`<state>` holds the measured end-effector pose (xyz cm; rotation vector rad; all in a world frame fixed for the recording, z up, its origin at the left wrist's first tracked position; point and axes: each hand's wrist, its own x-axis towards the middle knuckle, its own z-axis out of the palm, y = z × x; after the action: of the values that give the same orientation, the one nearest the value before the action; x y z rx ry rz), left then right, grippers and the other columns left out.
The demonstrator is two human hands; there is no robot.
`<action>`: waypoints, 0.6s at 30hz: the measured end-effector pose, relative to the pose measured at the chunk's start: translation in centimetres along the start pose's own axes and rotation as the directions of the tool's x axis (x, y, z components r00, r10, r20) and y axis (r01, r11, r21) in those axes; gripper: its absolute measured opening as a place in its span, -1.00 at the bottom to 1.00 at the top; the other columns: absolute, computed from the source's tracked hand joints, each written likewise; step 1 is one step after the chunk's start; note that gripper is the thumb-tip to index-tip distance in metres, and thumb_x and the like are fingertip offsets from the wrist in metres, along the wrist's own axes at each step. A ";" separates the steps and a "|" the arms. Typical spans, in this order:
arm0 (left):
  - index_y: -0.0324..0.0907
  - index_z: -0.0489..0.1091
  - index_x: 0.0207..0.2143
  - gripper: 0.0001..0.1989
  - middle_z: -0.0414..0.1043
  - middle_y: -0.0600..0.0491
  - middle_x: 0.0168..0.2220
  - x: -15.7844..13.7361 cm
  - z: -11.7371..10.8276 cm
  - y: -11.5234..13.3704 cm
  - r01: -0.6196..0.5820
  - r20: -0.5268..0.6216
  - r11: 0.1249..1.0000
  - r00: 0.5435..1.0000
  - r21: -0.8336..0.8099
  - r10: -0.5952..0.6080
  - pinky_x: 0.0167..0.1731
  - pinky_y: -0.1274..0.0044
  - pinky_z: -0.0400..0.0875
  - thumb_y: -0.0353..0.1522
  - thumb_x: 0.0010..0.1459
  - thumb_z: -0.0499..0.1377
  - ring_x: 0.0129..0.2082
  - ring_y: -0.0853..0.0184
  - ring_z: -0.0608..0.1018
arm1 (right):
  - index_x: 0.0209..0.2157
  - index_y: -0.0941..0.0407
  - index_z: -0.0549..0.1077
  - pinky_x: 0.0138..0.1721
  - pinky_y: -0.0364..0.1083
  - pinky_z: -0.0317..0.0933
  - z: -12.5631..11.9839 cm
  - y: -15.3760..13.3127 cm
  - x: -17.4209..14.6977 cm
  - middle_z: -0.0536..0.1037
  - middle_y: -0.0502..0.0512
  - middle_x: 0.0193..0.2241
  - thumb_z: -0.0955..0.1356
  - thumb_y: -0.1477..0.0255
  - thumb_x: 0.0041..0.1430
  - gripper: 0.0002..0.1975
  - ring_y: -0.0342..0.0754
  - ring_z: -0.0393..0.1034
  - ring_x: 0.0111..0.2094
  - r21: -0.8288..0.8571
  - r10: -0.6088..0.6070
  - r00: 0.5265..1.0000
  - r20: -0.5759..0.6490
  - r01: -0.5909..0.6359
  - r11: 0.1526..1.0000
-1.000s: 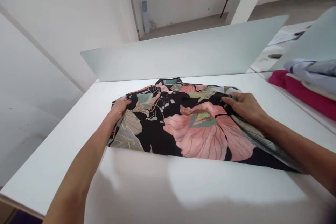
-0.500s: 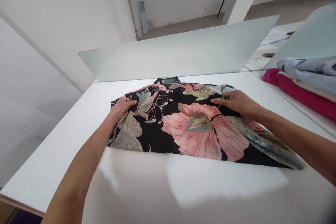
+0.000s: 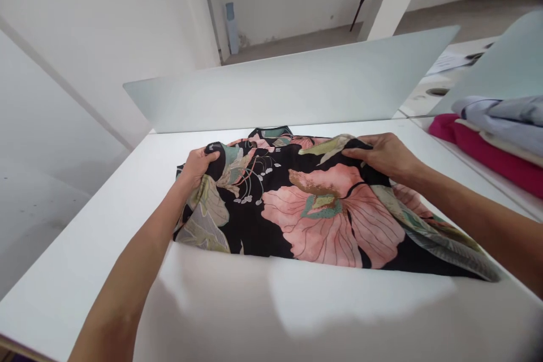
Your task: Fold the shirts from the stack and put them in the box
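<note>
A black shirt (image 3: 250, 226) with large pink flowers and green leaves lies spread on the white table, its collar pointing to the far edge. My left hand (image 3: 198, 165) pinches the cloth at the shirt's left side, thumb on top and the fingers beneath. On the other side my right hand (image 3: 384, 154) grips a raised fold of fabric near the shoulder, its thumb pressing from above. The cloth bulges up a little at both hands. A sleeve trails toward the lower right under my right forearm.
A frosted screen (image 3: 288, 87) stands along the far edge of the white table (image 3: 97, 209). Folded clothes (image 3: 487, 150), pink and pale grey, are stacked at the right. Behind the screen are papers (image 3: 449, 62), a pillar and a water dispenser (image 3: 231, 28).
Both hands have lifted the cloth at the shoulders slightly, and it now bunches up around the thumbs. The shirt's lower edge has shifted a little toward me.
</note>
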<state>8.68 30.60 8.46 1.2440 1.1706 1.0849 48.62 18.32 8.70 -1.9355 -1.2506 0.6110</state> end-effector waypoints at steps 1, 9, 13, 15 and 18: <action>-0.21 0.48 -0.43 -0.57 0.51 0.13 -0.51 0.0 0.0 0.5 -0.028 -0.013 0.999 1.000 -0.019 0.028 -0.41 0.49 0.43 -0.25 -0.38 0.52 -0.52 0.35 0.51 | -0.37 0.20 0.60 -0.56 -0.18 0.15 -0.3 -0.5 -0.1 0.53 0.04 -0.54 0.46 0.41 0.10 -0.87 -0.17 0.30 -0.58 0.044 0.013 1.000 -0.016 -0.012 0.999; -0.25 0.50 -0.35 -0.53 0.53 0.12 -0.42 0.6 -0.6 5.4 -0.270 -0.064 0.961 0.962 -0.068 0.266 -0.36 0.53 0.47 -0.24 -0.33 0.53 -0.46 0.39 0.53 | -0.44 0.17 0.58 -0.61 -0.18 0.09 -2.1 -1.5 1.4 0.47 0.02 -0.56 0.54 0.37 -0.03 -0.83 -0.18 0.23 -0.59 0.296 -0.119 0.947 -0.297 0.210 0.932; -0.26 0.51 -0.39 -0.58 0.53 0.11 -0.45 2.1 -0.6 4.4 -0.227 -0.085 0.972 0.971 -0.061 0.222 -0.41 0.53 0.45 -0.27 -0.34 0.49 -0.49 0.38 0.52 | -0.41 0.19 0.60 -0.58 -0.19 0.10 -0.9 -1.2 2.0 0.51 0.02 -0.54 0.51 0.42 0.01 -0.88 -0.19 0.25 -0.57 0.281 -0.099 0.958 -0.269 0.177 0.943; -0.24 0.48 -0.47 -0.67 0.50 0.12 -0.51 2.8 -0.4 2.9 -0.156 -0.125 0.987 0.981 -0.034 0.150 -0.45 0.55 0.40 -0.32 -0.34 0.46 -0.52 0.40 0.48 | -0.41 0.21 0.61 -0.54 -0.19 0.14 0.2 -0.5 2.3 0.54 0.02 -0.53 0.49 0.47 0.04 -0.92 -0.19 0.27 -0.55 0.254 -0.050 0.981 -0.185 0.097 0.962; -0.21 0.43 -0.54 -0.76 0.44 0.16 -0.57 3.4 -0.3 0.6 -0.100 -0.188 0.995 0.977 -0.009 0.097 -0.48 0.57 0.36 -0.36 -0.30 0.41 -0.55 0.42 0.43 | -0.39 0.22 0.61 -0.51 -0.19 0.18 1.3 0.8 2.5 0.55 0.01 -0.53 0.46 0.49 0.09 -0.93 -0.17 0.32 -0.53 0.197 0.028 0.994 -0.102 -0.007 0.980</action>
<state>8.75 34.06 8.89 1.2159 1.2472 1.3073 49.11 20.84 7.28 -1.7922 -1.0675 0.6105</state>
